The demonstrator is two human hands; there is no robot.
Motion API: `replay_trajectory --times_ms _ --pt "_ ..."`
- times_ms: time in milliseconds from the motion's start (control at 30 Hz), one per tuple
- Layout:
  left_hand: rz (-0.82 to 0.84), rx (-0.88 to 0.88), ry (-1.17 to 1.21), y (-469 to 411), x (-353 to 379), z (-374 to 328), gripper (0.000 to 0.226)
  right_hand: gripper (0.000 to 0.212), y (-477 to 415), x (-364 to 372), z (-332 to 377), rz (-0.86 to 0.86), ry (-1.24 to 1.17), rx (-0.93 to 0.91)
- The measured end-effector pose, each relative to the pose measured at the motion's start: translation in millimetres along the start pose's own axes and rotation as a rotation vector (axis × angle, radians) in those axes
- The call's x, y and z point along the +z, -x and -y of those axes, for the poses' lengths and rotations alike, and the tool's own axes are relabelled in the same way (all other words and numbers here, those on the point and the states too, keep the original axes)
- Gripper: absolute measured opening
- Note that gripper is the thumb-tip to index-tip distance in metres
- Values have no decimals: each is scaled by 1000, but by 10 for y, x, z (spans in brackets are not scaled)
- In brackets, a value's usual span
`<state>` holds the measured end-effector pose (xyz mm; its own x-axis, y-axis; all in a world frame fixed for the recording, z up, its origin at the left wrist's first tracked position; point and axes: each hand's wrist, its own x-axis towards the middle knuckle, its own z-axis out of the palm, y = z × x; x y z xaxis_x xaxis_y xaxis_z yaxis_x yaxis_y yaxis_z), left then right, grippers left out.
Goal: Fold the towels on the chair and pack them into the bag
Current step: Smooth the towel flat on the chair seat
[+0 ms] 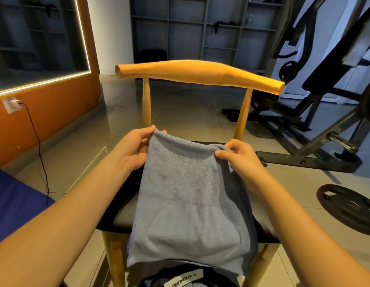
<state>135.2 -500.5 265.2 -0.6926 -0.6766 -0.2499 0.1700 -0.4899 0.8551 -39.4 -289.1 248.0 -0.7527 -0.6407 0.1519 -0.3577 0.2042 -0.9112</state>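
One wooden chair stands beyond both hands, with a smooth, rounded backrest on tapered posts and a dark flat seat under the wrists. From the hands back toward the person hangs the towel, a long rectangle of grey-blue, soft, napped terry with a stitched hem. It is limp, so it could sag off the seat's near edge if a grip loosens. Nearer than either hand sits the dark bag (only its top and a white label show). The left hand pinches the far left corner flat; the right hand pinches the far right corner, which is bunched — that wad could skew the next fold.
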Motion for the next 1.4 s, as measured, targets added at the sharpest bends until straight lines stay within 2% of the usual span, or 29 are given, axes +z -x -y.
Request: replay_trajectory --times_ms 167,300,500,600,667,733,767,867,900,967,1100,1167,1233,1267,1400 --pt "-159 175 -218 -37 77 38 21 25 -75 -107 27 117 -100 171" --pt "-218 290 -462 -87 41 9 19 21 -143 -144 20 75 -111 182" --pt "-310 283 -562 -387 -59 -21 15 18 -262 -103 -50 45 -102 226" --pt "-380 279 -693 -618 -157 83 16 21 -306 -40 -127 13 -94 269" --pt "-410 249 -940 -731 -228 171 21 24 -320 -13 -196 24 -95 318" --pt "-413 213 -1342 -754 -233 247 29 22 -333 -8 -254 60 -64 360" --pt "-409 261 -1449 -740 -183 286 32 20 -340 -16 -272 73 -46 370" --pt "-199 460 -1382 -566 242 419 17 21 -337 -60 -266 94 -76 376" --pt "-97 455 -1334 -491 430 488 11 24 -319 -72 -252 105 -101 375" --pt "24 403 -1295 -403 738 642 17 33 -247 -79 -200 146 -150 368" --pt "7 252 -1308 -450 1009 777 37 45 -36 -56 -112 312 -146 296" --pt "20 159 -1392 -442 1003 810 32 40 48 -52 -85 395 -99 239" --pt "33 122 -1402 -444 955 843 17 35 83 -101 -83 427 -63 204" --pt "27 120 -1361 -452 915 854 10 32 73 -143 -99 406 -58 203" --pt "-11 44 -990 -427 728 834 10 18 -68 -308 -271 199 18 189"
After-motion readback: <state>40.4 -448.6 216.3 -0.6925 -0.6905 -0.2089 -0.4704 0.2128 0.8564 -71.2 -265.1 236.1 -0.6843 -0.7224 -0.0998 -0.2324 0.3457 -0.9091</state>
